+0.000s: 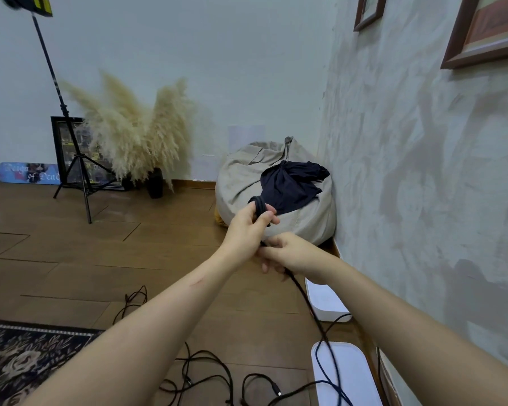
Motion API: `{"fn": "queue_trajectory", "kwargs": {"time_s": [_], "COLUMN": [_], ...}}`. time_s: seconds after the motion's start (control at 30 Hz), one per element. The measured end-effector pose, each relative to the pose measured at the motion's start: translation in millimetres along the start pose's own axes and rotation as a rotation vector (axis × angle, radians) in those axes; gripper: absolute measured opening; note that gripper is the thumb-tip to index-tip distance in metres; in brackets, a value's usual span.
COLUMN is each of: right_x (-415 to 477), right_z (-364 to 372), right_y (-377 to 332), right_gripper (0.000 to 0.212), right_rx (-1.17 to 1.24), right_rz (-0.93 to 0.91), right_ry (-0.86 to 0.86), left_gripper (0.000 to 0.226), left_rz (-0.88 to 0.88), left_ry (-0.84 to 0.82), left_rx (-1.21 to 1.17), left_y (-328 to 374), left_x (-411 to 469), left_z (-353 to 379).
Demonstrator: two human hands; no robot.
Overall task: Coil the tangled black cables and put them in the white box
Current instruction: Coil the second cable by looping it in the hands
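Mid-coil here, centre of the frame. The left hand [251,230] is raised with its fingers curled round a small bundle of loops, the coil [258,205] poking out above the knuckles. Just below and to the right, the right hand [295,254] is closed on the same black cable [305,300]. That cable runs from its fingers down toward the lower right and crosses the white box [355,376] at the bottom edge. So there's a good stretch of slack left to wind.

A second white piece [327,303] lies by the wall just above the box; lid or box, I can't tell which is which. More tangled cables [206,373] sprawl on the wood floor [100,253] at lower centre, with another strand [132,300] further left near the rug [18,356]. None of those look coiled, and I see nothing stowed in the box yet.

Next, I'd say, the right hand slides down the line and brings another loop up to the left hand. It should go gently where the cable crosses the others, since a snag looks likely there.
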State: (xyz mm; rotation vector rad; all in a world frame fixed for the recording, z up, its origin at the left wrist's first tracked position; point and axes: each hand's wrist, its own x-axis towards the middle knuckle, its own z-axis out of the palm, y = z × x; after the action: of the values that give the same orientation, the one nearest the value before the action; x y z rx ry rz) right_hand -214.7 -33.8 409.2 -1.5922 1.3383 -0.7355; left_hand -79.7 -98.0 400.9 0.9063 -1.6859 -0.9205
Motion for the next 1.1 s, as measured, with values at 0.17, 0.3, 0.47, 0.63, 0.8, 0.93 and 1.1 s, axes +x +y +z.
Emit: {"fn": "queue_trajectory", "kwargs": {"time_s": [0.17, 0.3, 0.47, 0.63, 0.8, 0.93, 1.1], "right_x": [-2.1, -3.0, -9.9, -8.3, -9.0, -7.4, -9.4], "right_z": [-17.6, -30.3, -45.5, -51.4, -54.5, -54.2, -58.4], "right_y": [3.0, 4.3, 5.6, 11.1, 12.7, 13.9, 15.7], "right_gripper": [0.015, 0.02, 0.019, 0.019, 0.016, 0.012, 0.011], "right_rx": [-0.402, -0.59, -0.604, -0.608, -0.575, -0.561, -0.491], "right_rz": [-0.126, -0.241, -0.322, -0.367, -0.35, -0.348, -0.342], "right_ry": [0.09, 0.142, 0.256, 0.334, 0.39, 0.41, 0.465], "left_gripper": [0.012, 0.014, 0.032, 0.044, 0.048, 0.034, 0.034], "left_rz": [-0.023, -0.052, -0.165, -0.206, -0.209, -0.17, -0.101], "left_ry": [-0.011, -0.244, -0.386, -0.45, -0.556, -0.595, -0.555], "left_rx": [0.236, 0.176, -0.046, -0.094, -0.093, 0.046, 0.114], "left_y": [-22.6, -25.4, -11.0, -9.0, -7.3, -4.7, -3.4], "left_x": [3.6, -2.9, -8.3, -9.7, -13.7, -19.5, -23.8], "left_z": [-13.7, -3.3, 0.7, 0.0, -0.2, 1.9, 6.1]}}
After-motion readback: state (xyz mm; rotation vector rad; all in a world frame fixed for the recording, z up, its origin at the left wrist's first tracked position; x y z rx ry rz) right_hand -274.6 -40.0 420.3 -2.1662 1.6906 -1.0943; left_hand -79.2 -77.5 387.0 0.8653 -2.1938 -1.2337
